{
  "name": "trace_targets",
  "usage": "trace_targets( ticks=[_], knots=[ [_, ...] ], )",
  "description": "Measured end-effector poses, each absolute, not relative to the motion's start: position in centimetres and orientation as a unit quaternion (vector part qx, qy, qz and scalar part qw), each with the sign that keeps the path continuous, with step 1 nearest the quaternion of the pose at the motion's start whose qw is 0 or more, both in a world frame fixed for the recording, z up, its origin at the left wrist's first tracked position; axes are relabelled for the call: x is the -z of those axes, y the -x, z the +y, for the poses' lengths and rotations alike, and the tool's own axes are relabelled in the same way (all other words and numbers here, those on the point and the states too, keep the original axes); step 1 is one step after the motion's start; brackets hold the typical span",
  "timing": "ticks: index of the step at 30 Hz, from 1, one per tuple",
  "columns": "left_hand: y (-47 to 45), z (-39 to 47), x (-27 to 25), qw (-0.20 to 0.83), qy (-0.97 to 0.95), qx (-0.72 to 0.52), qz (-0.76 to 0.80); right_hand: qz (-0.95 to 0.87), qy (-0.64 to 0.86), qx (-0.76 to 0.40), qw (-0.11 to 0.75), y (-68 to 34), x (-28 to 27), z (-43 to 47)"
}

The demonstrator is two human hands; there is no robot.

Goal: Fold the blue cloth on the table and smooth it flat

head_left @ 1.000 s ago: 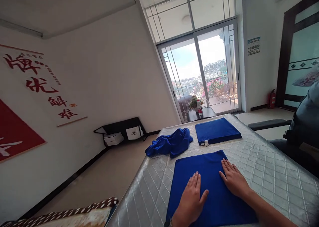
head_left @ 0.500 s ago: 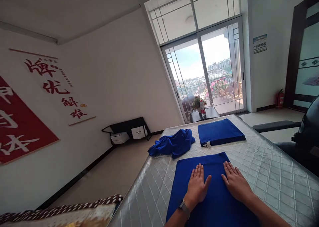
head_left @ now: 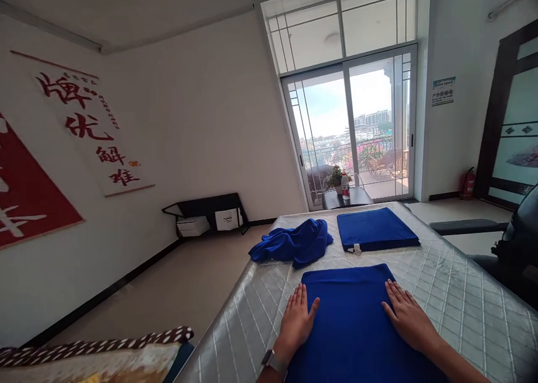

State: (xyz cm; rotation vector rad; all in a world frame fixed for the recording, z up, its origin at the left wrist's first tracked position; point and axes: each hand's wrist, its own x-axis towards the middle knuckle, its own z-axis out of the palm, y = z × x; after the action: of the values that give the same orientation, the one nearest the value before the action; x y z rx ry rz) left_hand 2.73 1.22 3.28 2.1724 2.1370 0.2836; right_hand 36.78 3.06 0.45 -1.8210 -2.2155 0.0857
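Observation:
A folded blue cloth (head_left: 348, 316) lies flat on the silver quilted surface in front of me. My left hand (head_left: 297, 318) rests flat on its left edge, fingers stretched forward and thumb apart. On the right edge lies my right hand (head_left: 406, 313), also flat with the thumb spread. Neither hand grips anything. Beyond them, a neatly folded stack of blue cloth (head_left: 376, 228) with a white tag sits at the far right. To its left is a crumpled blue cloth (head_left: 294, 243). The near end of the cloth under my hands runs out of view.
The quilted mattress (head_left: 458, 293) fills the foreground. Past its far end stands a small dark table (head_left: 357, 198) with a plant (head_left: 336, 177) and a bottle (head_left: 345, 187). A patterned blanket (head_left: 126, 360) is at lower left, and a black chair (head_left: 519, 243) at the right.
My left hand has slid left from the middle of the cloth to its left edge. My right hand stays at the right edge. The view has tilted slightly.

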Motion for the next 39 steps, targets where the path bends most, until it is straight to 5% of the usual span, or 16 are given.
trace_targets(
  ticks=[39],
  knots=[
    [-4.4, 0.7, -4.4, -0.039, -0.714, -0.092, 0.693, -0.754, 0.645, -0.069, 0.105, -36.2, -3.2, 8.2]
  ],
)
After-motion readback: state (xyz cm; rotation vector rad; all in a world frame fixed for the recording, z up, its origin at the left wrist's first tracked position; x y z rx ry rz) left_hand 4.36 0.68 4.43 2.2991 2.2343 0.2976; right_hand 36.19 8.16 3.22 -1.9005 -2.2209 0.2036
